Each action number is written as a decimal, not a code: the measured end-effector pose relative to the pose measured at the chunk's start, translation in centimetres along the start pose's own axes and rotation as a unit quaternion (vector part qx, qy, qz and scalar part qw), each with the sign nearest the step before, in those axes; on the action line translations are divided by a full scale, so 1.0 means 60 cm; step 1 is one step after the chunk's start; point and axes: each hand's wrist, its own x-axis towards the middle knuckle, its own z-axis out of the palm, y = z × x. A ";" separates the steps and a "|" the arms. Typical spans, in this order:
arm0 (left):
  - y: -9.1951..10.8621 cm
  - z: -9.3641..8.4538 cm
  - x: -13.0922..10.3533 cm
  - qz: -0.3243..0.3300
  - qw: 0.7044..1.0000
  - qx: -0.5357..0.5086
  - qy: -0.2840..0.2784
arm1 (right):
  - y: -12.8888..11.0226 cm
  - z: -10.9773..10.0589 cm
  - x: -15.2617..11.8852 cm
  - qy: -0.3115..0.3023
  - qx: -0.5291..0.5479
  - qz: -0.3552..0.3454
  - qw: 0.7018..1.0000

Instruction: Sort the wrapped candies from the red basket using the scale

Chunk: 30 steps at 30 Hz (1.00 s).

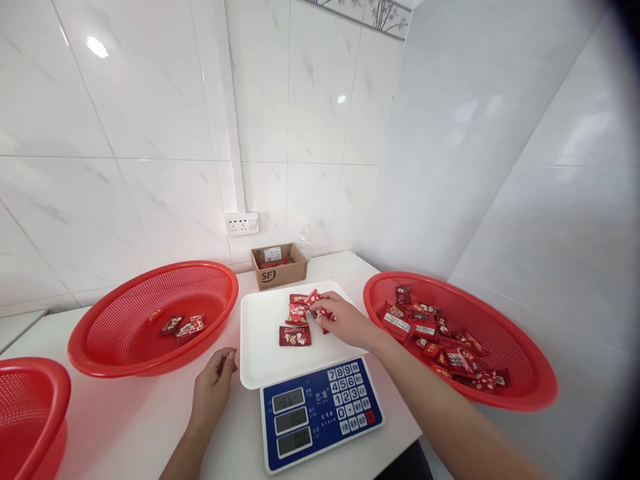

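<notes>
My right hand (345, 323) reaches over the white tray (263, 357) of a digital scale (323, 417). Its fingers are closed on a small red snack packet with pale dots (313, 297). Several other red packets lie under and beside those fingers, among them a bright red packet (297, 314) and a dark red packet (295, 336) nearer me. My fingertips partly cover one more at the right. My left hand (215, 380) rests on the table just left of the tray, its fingers curled against the thumb with nothing visible in them.
A red perforated basket (530, 373) at the right holds many packets. Another red basket (80, 347) at the left has a few packets inside; a third red basket (57, 387) is cut off at the left edge. A cardboard box (284, 274) stands behind the tray, near the wall socket (243, 224).
</notes>
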 end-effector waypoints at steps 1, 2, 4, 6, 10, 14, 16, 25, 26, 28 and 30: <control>0.000 0.000 0.000 0.000 1.000 -0.002 -0.001 | -0.006 0.004 0.002 0.002 0.000 -0.015 1.000; -0.001 0.001 0.000 0.000 1.000 -0.004 -0.003 | -0.011 0.009 0.005 0.001 -0.003 -0.030 1.000; -0.002 0.001 0.001 0.000 1.000 -0.005 -0.005 | -0.018 0.020 0.009 -0.001 -0.011 -0.052 0.999; -0.003 0.001 0.002 0.001 1.000 -0.004 -0.003 | -0.020 0.028 0.013 -0.004 -0.019 -0.062 0.998; -0.003 0.001 0.003 -0.001 1.000 -0.003 0.001 | -0.015 0.026 0.006 0.015 -0.024 -0.052 0.998; 0.003 0.000 0.001 0.001 1.000 0.008 0.009 | -0.003 0.001 -0.025 0.071 0.009 -0.025 0.997; 0.005 0.001 0.001 0.002 1.000 0.014 0.015 | 0.011 -0.015 -0.048 0.121 0.034 -0.009 0.992; 0.013 0.003 0.004 -0.024 0.998 0.056 0.011 | 0.107 -0.120 -0.171 0.211 -0.018 0.181 0.960; 0.014 0.003 0.005 -0.023 0.998 0.065 0.011 | 0.116 -0.134 -0.185 0.176 -0.002 0.213 0.961; 0.014 0.004 0.005 -0.023 0.996 0.080 0.008 | 0.136 -0.159 -0.208 0.062 0.057 0.262 0.961; 0.014 0.004 0.004 -0.029 0.995 0.096 0.000 | 0.160 -0.178 -0.223 -0.058 0.062 0.285 0.955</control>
